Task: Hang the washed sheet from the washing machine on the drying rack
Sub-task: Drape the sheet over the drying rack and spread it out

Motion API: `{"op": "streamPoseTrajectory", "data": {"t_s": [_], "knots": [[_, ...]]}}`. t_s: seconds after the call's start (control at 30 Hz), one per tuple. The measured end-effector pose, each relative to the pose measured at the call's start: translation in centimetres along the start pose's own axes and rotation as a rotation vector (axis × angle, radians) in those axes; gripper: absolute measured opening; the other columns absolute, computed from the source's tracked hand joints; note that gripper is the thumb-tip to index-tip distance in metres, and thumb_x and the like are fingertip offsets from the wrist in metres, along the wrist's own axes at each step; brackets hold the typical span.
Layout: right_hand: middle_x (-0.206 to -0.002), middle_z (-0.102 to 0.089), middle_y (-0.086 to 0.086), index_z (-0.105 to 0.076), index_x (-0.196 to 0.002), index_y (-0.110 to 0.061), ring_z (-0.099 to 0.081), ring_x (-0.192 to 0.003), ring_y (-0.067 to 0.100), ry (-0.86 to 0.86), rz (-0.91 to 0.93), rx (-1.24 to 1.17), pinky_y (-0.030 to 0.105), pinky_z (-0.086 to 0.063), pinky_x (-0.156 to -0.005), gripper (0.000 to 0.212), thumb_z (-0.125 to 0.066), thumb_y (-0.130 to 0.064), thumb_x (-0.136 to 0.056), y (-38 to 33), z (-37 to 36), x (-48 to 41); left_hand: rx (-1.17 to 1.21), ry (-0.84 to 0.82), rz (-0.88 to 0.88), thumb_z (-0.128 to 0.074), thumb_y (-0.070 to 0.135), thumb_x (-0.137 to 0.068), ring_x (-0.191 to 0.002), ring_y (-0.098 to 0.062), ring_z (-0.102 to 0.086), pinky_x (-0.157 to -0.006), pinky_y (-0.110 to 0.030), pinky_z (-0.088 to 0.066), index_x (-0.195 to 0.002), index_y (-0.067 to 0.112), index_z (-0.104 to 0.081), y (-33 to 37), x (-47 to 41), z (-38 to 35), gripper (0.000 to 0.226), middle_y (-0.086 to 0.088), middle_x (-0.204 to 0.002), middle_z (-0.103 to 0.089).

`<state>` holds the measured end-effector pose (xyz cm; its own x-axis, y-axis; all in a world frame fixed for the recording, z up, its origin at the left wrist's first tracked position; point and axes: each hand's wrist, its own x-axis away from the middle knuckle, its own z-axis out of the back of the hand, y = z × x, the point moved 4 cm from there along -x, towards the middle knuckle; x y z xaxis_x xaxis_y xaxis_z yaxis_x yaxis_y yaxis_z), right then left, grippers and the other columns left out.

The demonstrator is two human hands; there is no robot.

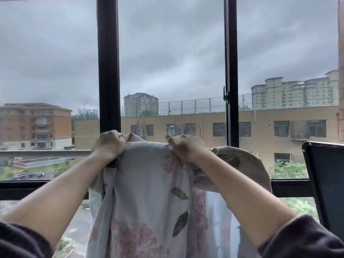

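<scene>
Pale floral fabric sheet (149,187) draped over grey metal rail (44,153), prob. ~half done: L hand (108,145) & R hand (184,148) fingers clamped on bunched top, spreading yet to do.

Dim overcast window backlight, soft wide-angle blur.

Thick black window post (108,71) left of centre, thinner latched post (231,53) right. Far beyond: grey clouded sky (167,43), brick building (33,123) left, long tan block (260,118), pale towers (294,94) right. Dark panel (327,183) near right.
</scene>
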<state>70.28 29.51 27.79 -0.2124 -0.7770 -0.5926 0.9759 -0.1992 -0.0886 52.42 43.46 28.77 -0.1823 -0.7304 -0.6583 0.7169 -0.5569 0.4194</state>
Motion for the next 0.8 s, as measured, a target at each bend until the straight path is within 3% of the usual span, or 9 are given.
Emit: {"op": "streamPoseTrajectory", "data": {"t_s": [0.07,0.17,0.3,0.4,0.5,0.57,0.67,0.8], "knots": [[-0.126,-0.059,0.011,-0.055,-0.122,-0.016,-0.055,-0.113,0.027,-0.027,-0.051,0.022,0.036,-0.042,-0.084,0.072,-0.005,-0.060,-0.094,0.8,0.1,-0.6,0.007,0.117,-0.009,-0.042,0.026,-0.095,-0.106,-0.038,-0.056,-0.084,-0.037,-0.044,-0.111,0.013,-0.065,-1.4,-0.8,1.4,0.031,-0.018,-0.118,-0.062],[-0.129,-0.057,0.011,-0.054,-0.125,-0.016,-0.054,-0.115,0.028,-0.033,-0.049,0.123,0.038,-0.044,-0.088,0.081,0.001,-0.064,-0.090,0.6,-0.3,-1.0,-0.078,0.179,0.084,-0.039,0.027,-0.095,-0.101,-0.038,-0.059,-0.081,-0.039,-0.046,-0.110,0.013,-0.066,-4.7,-2.2,3.5,0.034,-0.020,-0.114,-0.063],[-0.128,-0.059,0.010,-0.056,-0.127,-0.021,-0.055,-0.115,0.027,-0.025,-0.035,0.191,0.039,-0.042,-0.089,0.086,0.005,-0.066,-0.088,-0.4,-1.6,-1.3,-0.133,0.162,0.401,-0.046,0.036,-0.094,-0.117,-0.042,-0.051,-0.100,-0.047,-0.035,-0.115,-0.002,-0.059,-11.5,-2.9,4.4,0.046,-0.028,-0.126,-0.054],[-0.111,-0.066,0.012,-0.066,-0.106,-0.015,-0.059,-0.103,0.027,0.004,-0.031,0.183,0.037,-0.039,-0.079,0.085,0.002,-0.064,-0.091,-1.0,-1.8,-1.2,-0.202,0.153,0.516,-0.060,0.052,-0.083,-0.123,-0.039,-0.043,-0.106,-0.048,-0.026,-0.121,-0.007,-0.054,-14.5,-3.6,4.6,0.070,-0.028,-0.132,-0.048],[-0.088,-0.066,0.009,-0.066,-0.080,-0.010,-0.060,-0.085,0.025,0.032,-0.013,0.167,0.034,-0.038,-0.072,0.086,0.000,-0.064,-0.091,-1.4,-1.9,-1.0,-0.222,0.064,0.578,-0.068,0.060,-0.071,-0.120,-0.041,-0.045,-0.102,-0.047,-0.034,-0.118,-0.006,-0.055,-17.9,-6.0,4.0,0.082,-0.027,-0.129,-0.050],[-0.087,-0.066,0.008,-0.066,-0.078,-0.009,-0.058,-0.080,0.024,0.046,-0.015,0.191,0.034,-0.037,-0.070,0.086,-0.001,-0.065,-0.090,-1.5,-2.0,-1.2,-0.253,-0.016,0.581,-0.067,0.068,-0.064,-0.121,-0.043,-0.046,-0.102,-0.049,-0.037,-0.116,-0.005,-0.055,-20.4,-8.1,3.0,0.090,-0.026,-0.128,-0.052],[-0.097,-0.067,0.010,-0.067,-0.087,-0.009,-0.060,-0.087,0.026,0.054,-0.030,0.228,0.034,-0.035,-0.070,0.082,-0.004,-0.061,-0.093,-1.5,-2.1,-1.3,-0.304,-0.092,0.511,-0.058,0.064,-0.079,-0.127,-0.039,-0.043,-0.107,-0.046,-0.034,-0.124,-0.003,-0.051,-20.8,-9.4,2.3,0.081,-0.023,-0.136,-0.048],[-0.087,-0.064,0.009,-0.061,-0.080,-0.011,-0.060,-0.083,0.024,0.079,-0.050,0.231,0.032,-0.036,-0.071,0.070,-0.007,-0.052,-0.098,-0.8,-1.5,-0.6,-0.299,0.091,0.300,-0.052,0.050,-0.087,-0.128,-0.039,-0.038,-0.110,-0.060,-0.013,-0.127,-0.003,-0.044,-16.6,-6.1,3.3,0.067,-0.025,-0.135,-0.044]]}}
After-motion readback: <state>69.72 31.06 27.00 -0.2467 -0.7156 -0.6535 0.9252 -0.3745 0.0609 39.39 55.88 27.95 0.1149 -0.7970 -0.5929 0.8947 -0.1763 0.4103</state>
